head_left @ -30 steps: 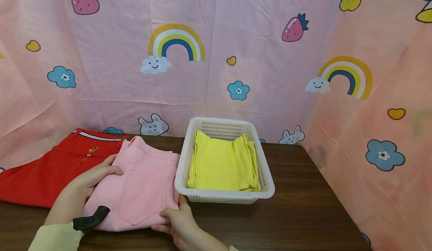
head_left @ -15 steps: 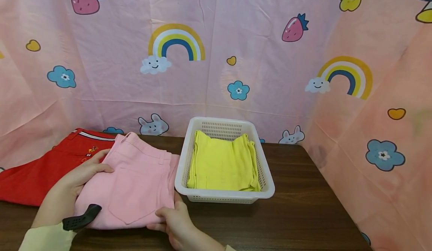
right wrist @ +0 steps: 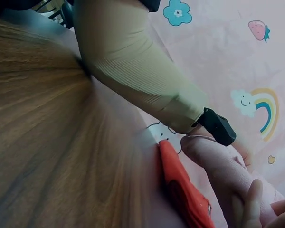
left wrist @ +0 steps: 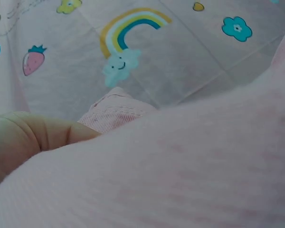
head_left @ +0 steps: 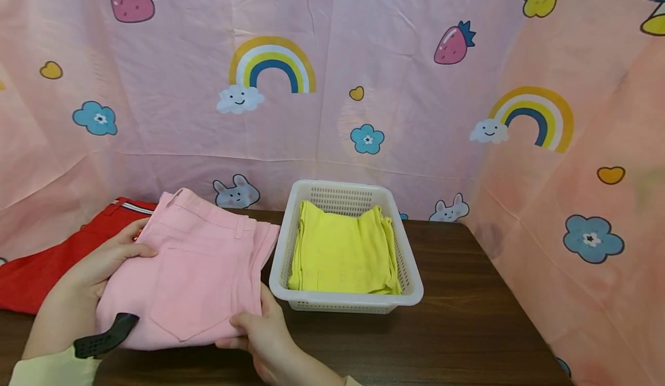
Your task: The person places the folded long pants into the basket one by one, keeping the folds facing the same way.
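Note:
Folded pink pants (head_left: pixel 202 282), with a back pocket and belt loops showing, are held between both hands left of the white basket. My left hand (head_left: pixel 106 262) grips their left edge, thumb on top and the other fingers hidden underneath. At the lower right edge my right hand (head_left: pixel 265 331) pinches the folded layers. Up close in the left wrist view, the pink cloth (left wrist: pixel 180 166) covers much of the picture, beside the thumb (left wrist: pixel 57 133). From the right wrist view, the pink bundle (right wrist: pixel 218 166) appears raised off the table.
Red pants (head_left: pixel 62 265) lie at the left, partly covered by the pink pants and left arm. A white plastic basket (head_left: pixel 348 298) holds a folded yellow garment (head_left: pixel 343 253). The dark wooden table (head_left: pixel 467 317) ends at a printed pink curtain (head_left: pixel 415 115).
Both hands have carried the pink pants to the left and slightly up, covering more of the red pants. Basket and yellow garment have stayed put.

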A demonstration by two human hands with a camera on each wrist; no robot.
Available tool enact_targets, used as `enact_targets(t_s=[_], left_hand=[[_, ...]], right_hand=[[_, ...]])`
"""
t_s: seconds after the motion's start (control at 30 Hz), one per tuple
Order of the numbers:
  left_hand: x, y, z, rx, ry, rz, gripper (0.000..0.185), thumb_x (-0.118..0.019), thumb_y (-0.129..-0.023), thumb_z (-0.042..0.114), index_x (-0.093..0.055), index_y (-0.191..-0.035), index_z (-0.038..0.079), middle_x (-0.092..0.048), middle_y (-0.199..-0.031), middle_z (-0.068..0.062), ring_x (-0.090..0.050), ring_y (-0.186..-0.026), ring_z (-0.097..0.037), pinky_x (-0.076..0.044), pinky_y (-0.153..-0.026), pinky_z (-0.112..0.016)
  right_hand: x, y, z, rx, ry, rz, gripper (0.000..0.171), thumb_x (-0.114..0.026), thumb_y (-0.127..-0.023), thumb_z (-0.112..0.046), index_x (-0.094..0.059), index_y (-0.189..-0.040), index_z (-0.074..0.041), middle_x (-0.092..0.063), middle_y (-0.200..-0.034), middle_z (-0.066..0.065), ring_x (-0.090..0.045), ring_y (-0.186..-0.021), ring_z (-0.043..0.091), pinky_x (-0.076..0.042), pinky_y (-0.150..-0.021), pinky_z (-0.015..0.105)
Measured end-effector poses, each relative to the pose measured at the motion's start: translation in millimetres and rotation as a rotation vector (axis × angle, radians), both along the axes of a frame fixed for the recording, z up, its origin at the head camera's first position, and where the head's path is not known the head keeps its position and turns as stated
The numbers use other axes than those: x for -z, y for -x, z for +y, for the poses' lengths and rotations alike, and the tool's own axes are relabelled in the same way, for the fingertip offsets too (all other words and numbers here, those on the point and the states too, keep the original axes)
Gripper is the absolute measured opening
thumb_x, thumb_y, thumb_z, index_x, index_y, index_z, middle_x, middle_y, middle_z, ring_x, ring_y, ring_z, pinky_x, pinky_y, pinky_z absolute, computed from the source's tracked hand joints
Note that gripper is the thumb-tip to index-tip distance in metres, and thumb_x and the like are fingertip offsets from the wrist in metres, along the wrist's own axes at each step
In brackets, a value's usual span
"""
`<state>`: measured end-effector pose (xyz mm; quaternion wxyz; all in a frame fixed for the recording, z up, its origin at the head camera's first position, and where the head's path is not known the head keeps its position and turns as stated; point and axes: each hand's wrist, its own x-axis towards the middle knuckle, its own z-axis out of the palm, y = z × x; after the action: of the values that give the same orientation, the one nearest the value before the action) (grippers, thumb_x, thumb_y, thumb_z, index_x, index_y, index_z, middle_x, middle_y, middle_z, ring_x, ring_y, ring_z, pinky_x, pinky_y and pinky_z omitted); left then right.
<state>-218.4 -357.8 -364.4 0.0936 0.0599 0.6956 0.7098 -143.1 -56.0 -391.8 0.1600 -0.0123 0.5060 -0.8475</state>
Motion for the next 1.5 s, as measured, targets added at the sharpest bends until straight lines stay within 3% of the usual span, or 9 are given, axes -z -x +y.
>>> enact_targets(t_s=[0.33, 0.5, 0.63, 0.83, 1.07, 1.3, 1.5], left_hand=[[-11.1, -4.5, 2, -0.017, -0.090, -0.034, 0.048, -0.049, -0.097, 0.007, -0.034, -0.132, 0.037, -0.047, -0.119, 0.008, -0.054, -0.099, -0.014, -0.053, -0.077, -0.037], [-14.1, -5.4, 5, 0.000, -0.137, 0.003, 0.048, -0.047, -0.098, 0.006, -0.034, -0.134, 0.035, -0.044, -0.121, 0.006, -0.052, -0.102, -0.014, -0.053, -0.079, -0.035], [-19.7, -7.0, 10, -0.004, -0.146, 0.014, 0.050, -0.046, -0.098, 0.005, -0.034, -0.136, 0.035, -0.038, -0.125, 0.004, -0.050, -0.104, -0.013, -0.053, -0.080, -0.033], [-28.2, -7.9, 22, -0.012, -0.206, -0.027, 0.056, -0.045, -0.099, 0.006, -0.025, -0.141, 0.037, -0.025, -0.130, 0.003, -0.044, -0.108, -0.014, -0.052, -0.082, -0.032], [-33.1, -1.0, 40, -0.020, -0.228, -0.013, 0.058, -0.044, -0.099, 0.006, -0.022, -0.143, 0.036, -0.023, -0.132, 0.005, -0.030, -0.115, -0.017, -0.050, -0.084, -0.028], [-35.5, 7.9, 61, 0.005, -0.283, 0.026, 0.050, -0.045, -0.098, 0.005, -0.030, -0.135, 0.034, -0.024, -0.131, 0.002, -0.030, -0.114, -0.017, -0.047, -0.085, -0.026], [-41.3, 13.6, 79, 0.002, -0.312, 0.022, 0.061, -0.047, -0.097, 0.004, -0.019, -0.146, 0.029, -0.024, -0.132, 0.002, -0.029, -0.117, -0.017, -0.047, -0.086, -0.026]], right_hand=[[-13.7, -1.7, 6, -0.037, 0.030, 0.059, 0.056, -0.050, -0.071, 0.018, -0.055, -0.119, -0.012, -0.058, -0.099, 0.013, -0.062, -0.064, 0.022, -0.054, -0.050, 0.032], [-22.8, -0.3, 13, -0.058, 0.047, 0.089, 0.056, -0.051, -0.074, 0.016, -0.054, -0.123, -0.012, -0.058, -0.100, 0.015, -0.062, -0.067, 0.022, -0.054, -0.051, 0.031], [-29.5, 2.4, 19, -0.087, 0.060, 0.107, 0.055, -0.051, -0.077, 0.016, -0.053, -0.125, -0.011, -0.057, -0.101, 0.015, -0.062, -0.069, 0.023, -0.055, -0.053, 0.031], [-38.3, 8.5, 31, -0.109, 0.051, 0.135, 0.058, -0.052, -0.078, 0.014, -0.051, -0.130, -0.010, -0.057, -0.102, 0.015, -0.062, -0.067, 0.021, -0.055, -0.054, 0.030], [-47.0, 16.1, 45, -0.104, 0.026, 0.142, 0.047, -0.053, -0.080, 0.012, -0.053, -0.124, -0.005, -0.057, -0.102, 0.014, -0.063, -0.071, 0.022, -0.056, -0.057, 0.031], [-56.1, 22.8, 63, -0.086, 0.000, 0.180, 0.048, -0.054, -0.080, 0.010, -0.052, -0.126, -0.003, -0.057, -0.100, 0.013, -0.063, -0.068, 0.020, -0.056, -0.059, 0.032], [-64.0, 27.3, 78, -0.075, -0.013, 0.209, 0.050, -0.054, -0.081, 0.009, -0.050, -0.129, -0.003, -0.055, -0.102, 0.013, -0.062, -0.073, 0.023, -0.056, -0.059, 0.033]])
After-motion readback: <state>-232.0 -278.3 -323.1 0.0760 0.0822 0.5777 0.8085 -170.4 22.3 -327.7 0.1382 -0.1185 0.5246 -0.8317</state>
